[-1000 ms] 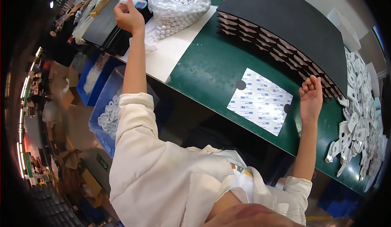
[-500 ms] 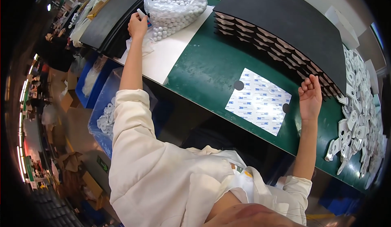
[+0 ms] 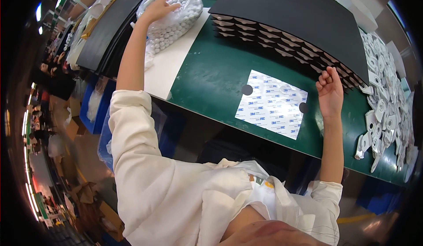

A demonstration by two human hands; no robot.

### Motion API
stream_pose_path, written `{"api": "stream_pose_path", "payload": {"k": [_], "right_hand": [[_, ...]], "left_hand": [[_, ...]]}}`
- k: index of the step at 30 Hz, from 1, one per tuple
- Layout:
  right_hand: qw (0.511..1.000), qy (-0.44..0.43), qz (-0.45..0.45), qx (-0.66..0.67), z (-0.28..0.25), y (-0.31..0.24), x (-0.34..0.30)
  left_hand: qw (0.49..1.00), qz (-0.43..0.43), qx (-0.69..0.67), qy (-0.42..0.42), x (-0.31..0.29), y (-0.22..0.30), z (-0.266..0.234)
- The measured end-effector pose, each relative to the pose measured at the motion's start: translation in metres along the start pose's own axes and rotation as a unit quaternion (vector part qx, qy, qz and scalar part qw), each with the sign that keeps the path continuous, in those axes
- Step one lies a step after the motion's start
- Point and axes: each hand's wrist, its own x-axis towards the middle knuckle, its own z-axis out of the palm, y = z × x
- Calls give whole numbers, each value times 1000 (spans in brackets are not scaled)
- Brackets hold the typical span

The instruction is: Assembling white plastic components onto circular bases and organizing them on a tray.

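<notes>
My left hand [image 3: 157, 10] is over the clear plastic bag [image 3: 192, 14] full of small white balls, at the far left of the bench. Its fingers stretch apart across the bag's mouth, and nothing shows in them. By that wrist is the tip of a small white object [image 3: 132, 24]. My right hand [image 3: 329, 91] is raised beside the black stack [image 3: 291, 8], palm toward me, fingers curled in; whatever they may hold is hidden. Between my hands lies a square white sheet [image 3: 271, 107] with blue print and a dark round spot at two edges.
Several grey-white plastic parts [image 3: 380, 113] are heaped at the right of the green bench [image 3: 198, 76]. White paper [image 3: 165, 72] lies under the bag. Dark sheets [image 3: 110, 30] are stacked at the far left. Blue bins [image 3: 90, 107] stand below the bench's left side.
My left hand has gone from beside the small white object to the bag's mouth, its fingers spreading. My right hand stays by the black stack, curled. The whole view has shifted slightly.
</notes>
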Motion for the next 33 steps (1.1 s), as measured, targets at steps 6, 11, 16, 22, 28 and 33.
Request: {"api": "stream_pose_path", "payload": {"k": [6, 11, 16, 22, 28, 33], "right_hand": [[1000, -10, 12, -1, -4, 0, 1], [1000, 7, 3, -18, -5, 0, 2], [999, 29, -2, -42, -1, -4, -1], [998, 26, -5, -55, -6, -8, -6], [966, -29, -76, -245, 8, -11, -10], [758, 79, -319, -563, -25, -37, -50]], "left_hand": [[985, 144, 61, -65, 41, 6, 44], [977, 151, 154, 0, 40, 1, 64], [956, 187, 226, 28, 34, -5, 60], [970, 18, 234, 58, 38, 33, 39], [644, -77, -759, -52, 98, -151, -4], [257, -412, -860, 158, 91, -81, -7]]}}
